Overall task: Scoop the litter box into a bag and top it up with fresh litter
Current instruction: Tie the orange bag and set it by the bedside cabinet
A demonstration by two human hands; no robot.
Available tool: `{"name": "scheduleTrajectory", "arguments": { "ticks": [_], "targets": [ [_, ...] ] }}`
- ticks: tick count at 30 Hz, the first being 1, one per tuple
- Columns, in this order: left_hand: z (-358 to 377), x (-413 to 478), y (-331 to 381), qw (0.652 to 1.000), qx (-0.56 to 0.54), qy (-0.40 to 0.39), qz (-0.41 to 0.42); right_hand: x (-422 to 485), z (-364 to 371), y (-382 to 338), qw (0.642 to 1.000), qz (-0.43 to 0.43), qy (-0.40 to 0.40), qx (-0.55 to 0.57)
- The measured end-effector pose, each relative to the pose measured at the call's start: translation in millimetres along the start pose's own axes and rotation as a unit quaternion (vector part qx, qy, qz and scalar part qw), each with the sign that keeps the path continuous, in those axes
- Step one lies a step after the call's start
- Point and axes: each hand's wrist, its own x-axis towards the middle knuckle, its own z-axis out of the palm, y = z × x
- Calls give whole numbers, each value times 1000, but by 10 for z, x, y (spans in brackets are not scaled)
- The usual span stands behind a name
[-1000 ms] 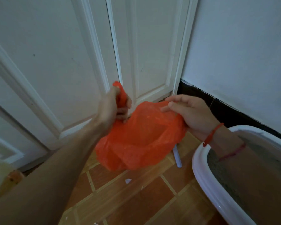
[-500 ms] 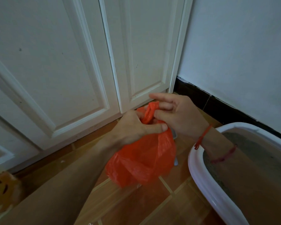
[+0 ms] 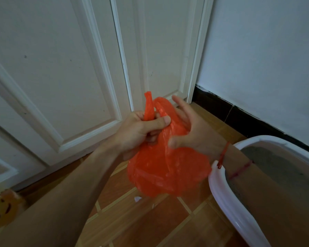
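Your left hand is a closed fist around the twisted handle of the orange bag, thumb clamped across the top. It appears to take all the weight. Your right hand is spread, fingers straight and fanned, lying against the bag's far side with the thumb resting on the plastic, but it is not gripping. The bag hangs below both hands, clear of the floor and just to the left of the rim of the litter box, which sits under your right forearm.

The main risk is that single grip. If the thin handle slides through your left fist or the film stretches and tears, the bag drops onto the floor, and whatever is inside may spill. I cannot tell whether it holds anything.

The second risk is the mouth. It looks bunched shut under your left hand, so a scoop aimed there would probably shed clumps between the bag and the rim.

Your right forearm also hovers low over the grey litter. If you drop that wrist, the red bracelet could drag through it.

No scoop is in view.
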Motion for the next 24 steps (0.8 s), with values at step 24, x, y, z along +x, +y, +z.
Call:
{"name": "scheduleTrajectory", "arguments": {
  "ticks": [24],
  "targets": [
    [-359, 66, -234, 984, -38, 170, -35, 45, 299, -89, 941, 86, 120, 303]
  ]
}}
